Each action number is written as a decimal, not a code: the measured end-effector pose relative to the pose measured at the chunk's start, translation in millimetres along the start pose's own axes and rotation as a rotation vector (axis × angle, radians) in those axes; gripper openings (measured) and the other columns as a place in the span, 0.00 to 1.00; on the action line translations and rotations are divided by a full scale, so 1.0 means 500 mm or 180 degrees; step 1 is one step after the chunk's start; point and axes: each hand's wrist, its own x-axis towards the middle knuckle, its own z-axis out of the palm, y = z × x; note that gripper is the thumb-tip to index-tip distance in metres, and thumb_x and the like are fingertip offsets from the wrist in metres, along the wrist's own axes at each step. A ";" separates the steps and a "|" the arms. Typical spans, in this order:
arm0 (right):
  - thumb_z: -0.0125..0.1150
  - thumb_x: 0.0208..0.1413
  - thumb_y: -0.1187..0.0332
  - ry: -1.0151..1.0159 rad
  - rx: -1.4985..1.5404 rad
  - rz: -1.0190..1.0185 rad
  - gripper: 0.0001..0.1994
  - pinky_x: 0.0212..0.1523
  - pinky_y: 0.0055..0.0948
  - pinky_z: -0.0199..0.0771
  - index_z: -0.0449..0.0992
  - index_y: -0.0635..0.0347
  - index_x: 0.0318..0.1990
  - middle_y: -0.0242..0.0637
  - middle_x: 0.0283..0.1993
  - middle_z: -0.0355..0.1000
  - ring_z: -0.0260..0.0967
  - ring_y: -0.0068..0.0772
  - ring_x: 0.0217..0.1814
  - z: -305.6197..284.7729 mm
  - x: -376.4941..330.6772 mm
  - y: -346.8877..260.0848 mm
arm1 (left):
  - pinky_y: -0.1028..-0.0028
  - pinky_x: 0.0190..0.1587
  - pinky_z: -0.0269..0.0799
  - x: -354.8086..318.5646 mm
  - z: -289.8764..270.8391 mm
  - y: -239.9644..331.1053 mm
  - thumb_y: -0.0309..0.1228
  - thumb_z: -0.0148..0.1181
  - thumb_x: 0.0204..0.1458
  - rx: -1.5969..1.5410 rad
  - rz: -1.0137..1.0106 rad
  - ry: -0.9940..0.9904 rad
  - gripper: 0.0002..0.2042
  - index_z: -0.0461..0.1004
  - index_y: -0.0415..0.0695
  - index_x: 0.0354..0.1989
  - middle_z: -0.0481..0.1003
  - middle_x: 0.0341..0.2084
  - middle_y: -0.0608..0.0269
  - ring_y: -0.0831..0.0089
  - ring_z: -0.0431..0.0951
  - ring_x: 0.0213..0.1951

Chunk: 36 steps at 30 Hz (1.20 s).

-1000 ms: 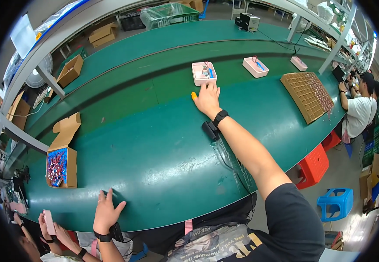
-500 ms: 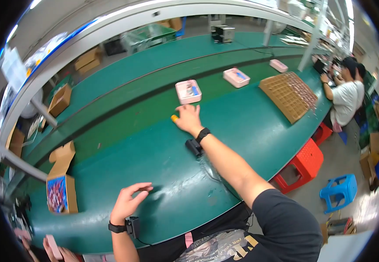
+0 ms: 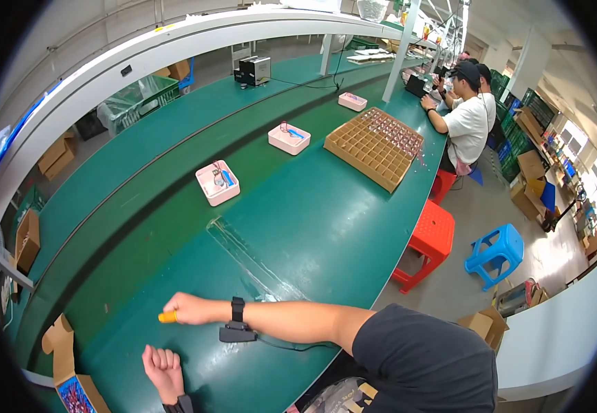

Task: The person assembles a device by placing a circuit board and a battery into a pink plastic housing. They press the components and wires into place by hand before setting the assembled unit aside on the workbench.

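Note:
My right hand (image 3: 194,309) is closed in a fist above the green tabletop (image 3: 339,237), its arm reaching across to the left. A yellow finger cover (image 3: 167,316) sits at the thumb end of that fist. Whatever the fist may hold is hidden. Just below it, apart from it, is my left hand (image 3: 163,372) with its fingers curled in and nothing showing in them. Each wrist has a black strap; a small black device (image 3: 237,334) hangs from the right one. Near my left hand stands an open cardboard box (image 3: 64,354) of small red and blue pieces.
Pink trays (image 3: 218,183), (image 3: 289,138) with small parts stand along the darker green strip, another (image 3: 352,102) farther back. A divided cardboard tray (image 3: 374,148) lies at right. Red stools (image 3: 430,234) and a blue stool (image 3: 496,255) are beside the table. People (image 3: 469,120) sit beyond.
The view has turned to the right. My right hand has drawn back from near a pink tray toward my left hand and closed. My left hand's fingers have curled in.

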 end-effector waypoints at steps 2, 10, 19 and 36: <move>0.55 0.66 0.68 -0.0410 0.0029 -0.0136 0.21 0.19 0.26 0.46 0.64 0.54 0.17 0.22 0.15 0.56 0.48 0.16 0.17 -0.005 -0.003 -0.001 | 0.72 0.22 0.48 -0.012 -0.001 0.007 0.39 0.46 0.71 0.0082 0.0045 -0.0023 0.23 0.53 0.52 0.20 0.51 0.14 0.74 0.77 0.47 0.17; 0.60 0.65 0.63 -0.1015 0.0763 0.0247 0.26 0.20 0.27 0.42 0.58 0.54 0.14 0.21 0.14 0.50 0.43 0.18 0.17 -0.026 -0.009 0.005 | 0.74 0.18 0.47 -0.036 -0.002 0.003 0.39 0.46 0.71 0.0210 -0.0014 0.0606 0.22 0.55 0.51 0.20 0.49 0.11 0.75 0.81 0.47 0.14; 0.58 0.69 0.59 -0.1979 0.0803 0.1187 0.29 0.19 0.25 0.46 0.59 0.53 0.13 0.21 0.14 0.50 0.46 0.17 0.16 0.051 -0.045 -0.008 | 0.74 0.42 0.73 -0.067 0.032 -0.005 0.40 0.68 0.59 0.1380 -0.0408 0.0313 0.24 0.69 0.40 0.59 0.75 0.40 0.59 0.72 0.74 0.34; 0.72 0.58 0.57 -0.1629 -0.0559 0.0282 0.21 0.18 0.28 0.58 0.76 0.62 0.19 0.27 0.15 0.66 0.61 0.19 0.17 0.074 -0.045 0.018 | 0.75 0.41 0.71 -0.051 0.068 -0.054 0.17 0.76 0.38 0.4056 0.1090 0.0388 0.23 0.81 0.38 0.47 0.77 0.32 0.63 0.73 0.77 0.36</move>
